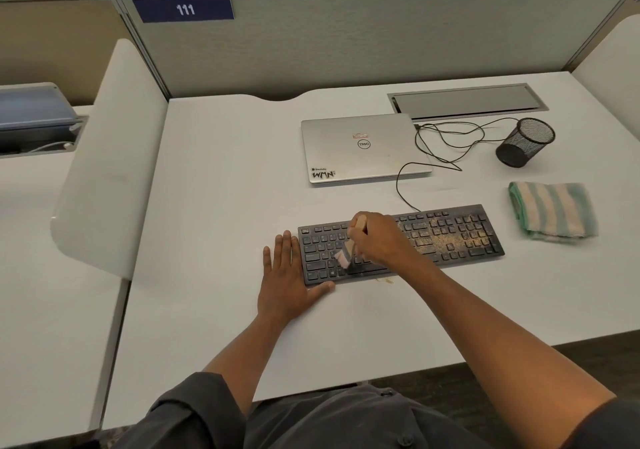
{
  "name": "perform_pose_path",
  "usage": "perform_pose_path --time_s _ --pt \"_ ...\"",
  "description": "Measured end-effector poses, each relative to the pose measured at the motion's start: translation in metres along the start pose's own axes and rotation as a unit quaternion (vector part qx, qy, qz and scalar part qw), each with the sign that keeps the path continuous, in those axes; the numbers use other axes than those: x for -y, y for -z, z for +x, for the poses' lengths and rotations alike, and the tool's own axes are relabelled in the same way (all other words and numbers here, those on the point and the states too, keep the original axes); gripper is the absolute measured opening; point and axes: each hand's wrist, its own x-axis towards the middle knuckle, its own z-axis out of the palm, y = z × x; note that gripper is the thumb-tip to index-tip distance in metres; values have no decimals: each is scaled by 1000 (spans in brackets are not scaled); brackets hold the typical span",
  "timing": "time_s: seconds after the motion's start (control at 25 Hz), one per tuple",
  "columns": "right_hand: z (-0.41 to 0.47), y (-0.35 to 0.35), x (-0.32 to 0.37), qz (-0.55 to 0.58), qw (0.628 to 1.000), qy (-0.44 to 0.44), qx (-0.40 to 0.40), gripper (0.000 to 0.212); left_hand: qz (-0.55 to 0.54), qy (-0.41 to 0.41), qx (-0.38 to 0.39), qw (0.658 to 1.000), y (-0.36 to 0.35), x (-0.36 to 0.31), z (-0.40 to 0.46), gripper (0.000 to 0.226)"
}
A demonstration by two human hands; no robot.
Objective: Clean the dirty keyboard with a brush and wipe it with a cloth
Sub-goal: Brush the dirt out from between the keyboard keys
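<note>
A black keyboard [446,237] lies on the white desk [221,185], with tan crumbs spread over its right half. My right hand [379,239] grips a small wooden-handled brush [346,256], whose pale bristles touch the keys on the left half. My left hand [285,277] lies flat on the desk against the keyboard's left end, fingers spread and thumb at its front corner. A folded green-and-cream striped cloth [552,211] rests to the right of the keyboard.
A closed silver laptop [363,149] sits behind the keyboard, with a loose black cable [446,143] trailing beside it. A black mesh pen cup [524,142] lies tipped at the back right. A few crumbs [386,280] lie in front of the keyboard. A grey partition [346,40] borders the back.
</note>
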Motion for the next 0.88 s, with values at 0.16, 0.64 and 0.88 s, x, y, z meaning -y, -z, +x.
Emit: perform_pose_path --time_s 0.16,0.64,0.88 --pt "1 13 -11 -65 998 -18 9 17 -8 -1 -14 1000 0 0 -1 127" --pt "-21 20 -37 81 996 -26 4 12 -7 -2 -8 1000 0 0 -1 128" --pt "-21 15 -47 -16 993 16 -117 19 -5 -2 -8 1000 -1 1 -1 128"
